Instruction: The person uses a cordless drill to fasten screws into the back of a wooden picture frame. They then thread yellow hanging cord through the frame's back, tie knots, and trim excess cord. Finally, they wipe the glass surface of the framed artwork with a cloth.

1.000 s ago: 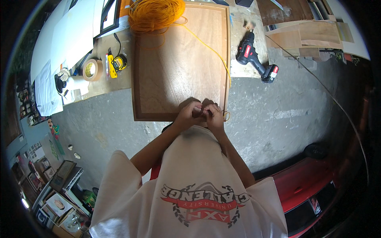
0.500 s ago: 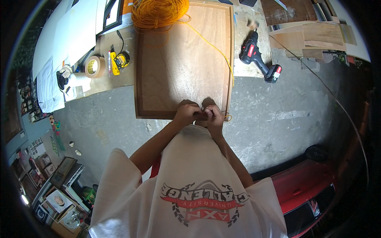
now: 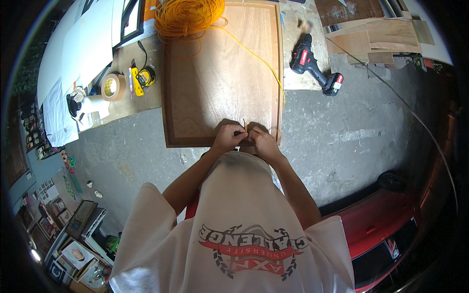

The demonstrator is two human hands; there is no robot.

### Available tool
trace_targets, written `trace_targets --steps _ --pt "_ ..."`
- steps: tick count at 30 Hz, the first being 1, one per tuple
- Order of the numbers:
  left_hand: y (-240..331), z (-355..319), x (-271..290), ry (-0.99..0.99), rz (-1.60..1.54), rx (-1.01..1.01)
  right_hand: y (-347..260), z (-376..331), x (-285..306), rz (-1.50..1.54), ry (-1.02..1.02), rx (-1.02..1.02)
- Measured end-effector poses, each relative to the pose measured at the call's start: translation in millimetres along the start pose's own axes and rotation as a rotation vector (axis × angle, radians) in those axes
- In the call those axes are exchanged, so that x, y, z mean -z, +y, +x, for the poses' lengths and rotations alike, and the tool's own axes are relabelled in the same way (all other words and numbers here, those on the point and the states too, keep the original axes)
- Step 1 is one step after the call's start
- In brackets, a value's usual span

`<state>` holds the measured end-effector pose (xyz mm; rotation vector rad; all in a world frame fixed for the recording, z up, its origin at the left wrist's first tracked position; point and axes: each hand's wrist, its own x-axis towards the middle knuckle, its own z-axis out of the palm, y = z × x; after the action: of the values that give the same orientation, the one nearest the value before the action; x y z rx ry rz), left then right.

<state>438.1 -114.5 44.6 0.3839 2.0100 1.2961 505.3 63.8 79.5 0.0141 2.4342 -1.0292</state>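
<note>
A wooden panel [image 3: 220, 83] with a darker border lies on the concrete floor in front of me. At its far end sits a heap of yellow cord [image 3: 188, 15]. One strand [image 3: 261, 61] runs from the heap down the panel's right side to my hands. My left hand [image 3: 228, 136] and my right hand [image 3: 263, 141] meet at the panel's near edge, both pinching the cord end, a short piece of which sticks up between them.
A black and red cordless drill [image 3: 315, 71] lies right of the panel. Left of it are a roll of tape [image 3: 112, 87] and a yellow tape measure [image 3: 145, 76]. Wood sheets [image 3: 386, 34] lie at the far right. A red object [image 3: 381, 229] is at my right.
The view has shifted slightly; my hands stay together at the panel's near edge, working the cord with small finger movements.
</note>
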Motion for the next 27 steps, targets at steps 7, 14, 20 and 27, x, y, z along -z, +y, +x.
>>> trace_targets --steps 7,14,20,27 --pt "16.1 -1.5 -13.1 0.066 0.298 -0.092 12.4 -1.5 30.8 -0.449 0.050 0.358" --pt "16.7 4.0 -17.5 0.095 0.250 -0.078 28.7 5.8 29.2 -0.373 -0.086 0.621" --pt "14.8 -1.8 -17.3 0.117 0.150 -0.009 41.6 13.2 35.3 -0.360 -0.007 0.643" --pt "15.3 -3.8 -18.8 -0.005 -0.073 0.060 40.5 -0.1 32.8 -0.211 0.102 0.448"
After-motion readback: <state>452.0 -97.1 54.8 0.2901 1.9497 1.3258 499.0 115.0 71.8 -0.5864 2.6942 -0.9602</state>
